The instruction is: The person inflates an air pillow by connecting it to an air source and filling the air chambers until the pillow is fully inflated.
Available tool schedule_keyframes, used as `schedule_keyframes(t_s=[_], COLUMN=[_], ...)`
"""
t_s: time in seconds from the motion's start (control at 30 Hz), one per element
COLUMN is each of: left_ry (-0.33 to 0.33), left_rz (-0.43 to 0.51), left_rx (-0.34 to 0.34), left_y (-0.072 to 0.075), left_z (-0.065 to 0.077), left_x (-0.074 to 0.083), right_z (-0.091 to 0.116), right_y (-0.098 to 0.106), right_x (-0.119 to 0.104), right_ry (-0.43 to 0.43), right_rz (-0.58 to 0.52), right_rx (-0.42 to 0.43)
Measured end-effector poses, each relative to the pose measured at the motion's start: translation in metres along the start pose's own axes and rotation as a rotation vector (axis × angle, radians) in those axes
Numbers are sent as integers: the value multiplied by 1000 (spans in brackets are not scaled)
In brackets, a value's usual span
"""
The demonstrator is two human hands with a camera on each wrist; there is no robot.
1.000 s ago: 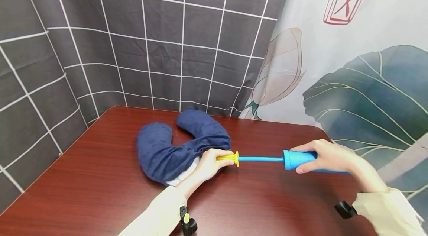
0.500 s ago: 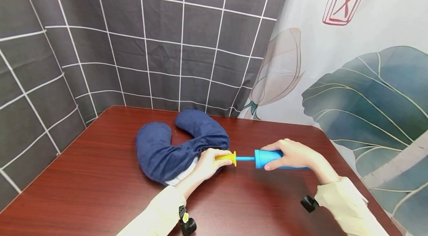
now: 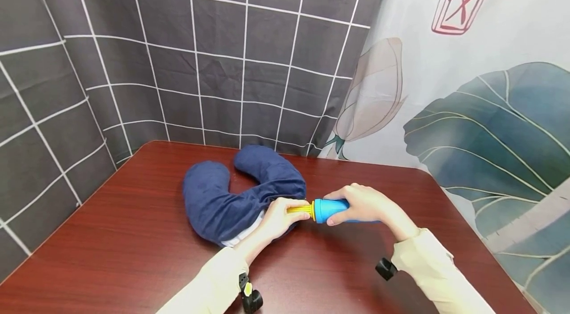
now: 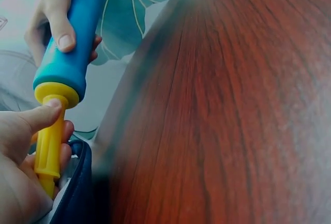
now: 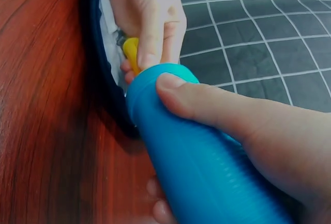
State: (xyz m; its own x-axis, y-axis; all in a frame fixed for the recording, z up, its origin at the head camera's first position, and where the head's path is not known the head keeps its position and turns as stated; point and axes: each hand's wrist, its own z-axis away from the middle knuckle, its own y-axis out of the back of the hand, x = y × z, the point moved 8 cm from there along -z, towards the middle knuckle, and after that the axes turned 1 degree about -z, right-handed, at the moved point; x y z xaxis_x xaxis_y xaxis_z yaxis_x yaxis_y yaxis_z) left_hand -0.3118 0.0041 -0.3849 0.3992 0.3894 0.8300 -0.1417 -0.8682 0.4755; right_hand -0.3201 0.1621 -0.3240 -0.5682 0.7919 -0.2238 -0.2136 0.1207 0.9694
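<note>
A blue hand pump with a yellow nozzle end lies sideways between my hands. My left hand pinches the yellow end beside the navy U-shaped neck pillow. Around the blue barrel curls my right hand, its thumb near the barrel's rim in the right wrist view. The barrel sits right up against the yellow flange, and the thin blue rod is hidden. Along the pillow's near side an opening shows a white lining; the yellow tip points into it in the left wrist view.
The pillow and hands are over a reddish-brown wooden table. A dark grid-patterned curtain stands behind the table, with a white curtain printed with leaves at the right. A small black camera is strapped to the left wrist.
My right hand has slid the blue barrel leftward along the rod until it meets the yellow flange. My left hand and the pillow have stayed in place.
</note>
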Motion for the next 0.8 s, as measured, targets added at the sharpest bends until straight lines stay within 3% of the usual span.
schedule_keyframes(t_s=[0.43,0.8], left_ry=[21,-16], left_rz=[-23,-93], left_rx=[-13,-2], left_y=[-1,1], left_z=[-2,-2], left_x=[2,3], right_z=[13,47], right_y=[10,26], right_x=[12,39], right_ry=[-22,-52], right_rz=[41,15], right_rx=[6,13])
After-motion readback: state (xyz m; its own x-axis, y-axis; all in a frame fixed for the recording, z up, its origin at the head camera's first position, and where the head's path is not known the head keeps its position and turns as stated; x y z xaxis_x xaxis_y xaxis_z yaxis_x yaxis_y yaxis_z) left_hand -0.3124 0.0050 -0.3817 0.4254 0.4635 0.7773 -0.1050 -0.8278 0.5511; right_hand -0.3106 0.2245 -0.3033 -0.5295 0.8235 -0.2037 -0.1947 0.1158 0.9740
